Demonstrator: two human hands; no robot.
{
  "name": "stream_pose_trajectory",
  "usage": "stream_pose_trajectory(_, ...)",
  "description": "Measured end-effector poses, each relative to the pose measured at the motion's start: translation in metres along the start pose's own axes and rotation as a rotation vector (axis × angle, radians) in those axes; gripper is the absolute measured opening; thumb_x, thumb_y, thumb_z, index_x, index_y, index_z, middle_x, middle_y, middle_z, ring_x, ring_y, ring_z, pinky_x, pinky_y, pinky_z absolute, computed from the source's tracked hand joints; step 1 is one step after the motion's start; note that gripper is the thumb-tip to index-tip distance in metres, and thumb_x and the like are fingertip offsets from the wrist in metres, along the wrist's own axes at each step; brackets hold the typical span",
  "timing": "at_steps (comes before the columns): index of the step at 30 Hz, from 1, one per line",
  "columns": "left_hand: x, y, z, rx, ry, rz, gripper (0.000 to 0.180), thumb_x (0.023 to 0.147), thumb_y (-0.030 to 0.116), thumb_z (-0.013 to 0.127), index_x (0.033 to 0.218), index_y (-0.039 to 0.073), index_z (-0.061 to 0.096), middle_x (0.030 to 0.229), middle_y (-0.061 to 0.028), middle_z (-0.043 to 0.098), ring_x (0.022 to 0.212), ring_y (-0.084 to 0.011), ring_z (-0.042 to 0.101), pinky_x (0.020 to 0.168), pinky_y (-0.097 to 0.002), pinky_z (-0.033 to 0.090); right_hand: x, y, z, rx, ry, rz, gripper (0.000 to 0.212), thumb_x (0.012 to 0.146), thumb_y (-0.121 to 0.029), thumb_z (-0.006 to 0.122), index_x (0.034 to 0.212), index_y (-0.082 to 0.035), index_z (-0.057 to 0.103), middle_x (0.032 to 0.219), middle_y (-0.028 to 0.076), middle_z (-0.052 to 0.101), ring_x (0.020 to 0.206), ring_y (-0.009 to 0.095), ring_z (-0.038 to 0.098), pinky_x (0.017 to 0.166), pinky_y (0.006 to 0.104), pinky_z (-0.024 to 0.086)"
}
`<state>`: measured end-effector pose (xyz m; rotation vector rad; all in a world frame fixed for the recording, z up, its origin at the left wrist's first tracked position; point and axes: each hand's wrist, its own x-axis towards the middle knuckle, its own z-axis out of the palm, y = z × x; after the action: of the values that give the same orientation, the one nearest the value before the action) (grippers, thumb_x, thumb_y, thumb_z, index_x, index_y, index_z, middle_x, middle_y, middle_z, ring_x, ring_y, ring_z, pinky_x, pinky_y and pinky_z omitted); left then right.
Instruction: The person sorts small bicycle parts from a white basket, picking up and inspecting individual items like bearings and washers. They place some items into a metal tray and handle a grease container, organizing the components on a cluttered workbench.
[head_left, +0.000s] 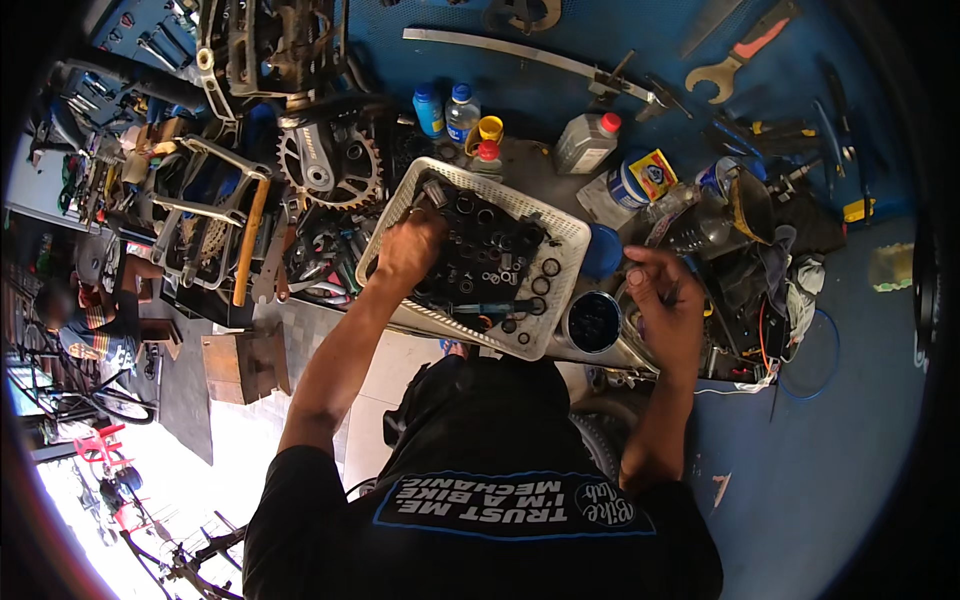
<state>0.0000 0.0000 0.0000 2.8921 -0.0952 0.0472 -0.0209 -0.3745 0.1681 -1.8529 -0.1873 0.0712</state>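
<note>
While the left hand's (411, 247) hold among parts (506, 263) is hidden, the right hand (666, 300), loosely curled, seems empty.

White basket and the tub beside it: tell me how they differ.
The white basket is rectangular; the tub is round. The basket is much larger than the tub. The basket holds many small parts, with the left hand over them; the tub holds something dark. Both are open-topped.

Black T-shirt (440, 565), short sleeves (295, 500), blue-outlined chest panel (540, 520), pale block lettering (490, 507), script lettering (607, 505) beside it, bare forearms (345, 350)
</note>
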Motion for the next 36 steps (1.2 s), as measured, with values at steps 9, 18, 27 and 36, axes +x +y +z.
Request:
stream_pose_trajectory(9, 0.013, 0.012, 0.036, 0.017, 0.149, -0.057, 0.020, 0.098, 0.011, 0.064, 0.116, 0.012, 0.072, 0.136, -0.0145, 0.064, 0.126, -0.0379, 0.065, 0.095, -0.0512, 0.061, -0.005, 0.023, -0.014, -0.053, 0.075, -0.016, 0.026, 0.101, -0.012, 0.078, 0.125, -0.004, 0.073, 0.090, -0.001, 0.068, 0.081, 0.004, 0.058, 0.073, 0.0209, 0.046)
stream_pose_trajectory(18, 0.019, -0.004, 0.028, 0.129, -0.087, -0.140, 0.019, 0.102, 0.016, 0.060, 0.116, 0.008, 0.070, 0.125, -0.0181, 0.069, 0.108, -0.0404, 0.074, 0.080, -0.0500, 0.065, 0.001, 0.032, -0.002, -0.131, 0.180, -0.128, 0.029, 0.096, -0.016, 0.083, 0.123, -0.007, 0.076, 0.087, -0.003, 0.068, 0.072, 0.003, 0.052, 0.065, 0.0205, 0.040)
stream_pose_trajectory(27, -0.067, 0.046, -0.033, -0.638, 0.297, -0.071, 0.008, 0.089, 0.006, 0.079, 0.092, 0.004, 0.072, 0.091, -0.0145, 0.071, 0.082, -0.0361, 0.072, 0.072, -0.0441, 0.056, 0.006, 0.073, -0.050, -0.554, 0.303, -0.088, 0.036, 0.101, -0.039, 0.075, 0.120, -0.007, 0.076, 0.094, 0.013, 0.079, 0.082, 0.027, 0.074, 0.074, 0.0377, 0.055)
stream_pose_trajectory(36, -0.114, 0.033, -0.073, -0.728, 0.332, -0.249, 0.034, 0.104, 0.020, 0.071, 0.078, -0.002, 0.069, 0.068, -0.0088, 0.065, 0.062, -0.0162, 0.061, 0.061, -0.0327, 0.046, -0.005, 0.154, -0.075, -0.971, 0.264, 0.302, 0.060, 0.109, -0.061, 0.047, 0.122, -0.009, 0.074, 0.115, 0.022, 0.076, 0.107, 0.045, 0.071, 0.092, 0.0556, 0.054)
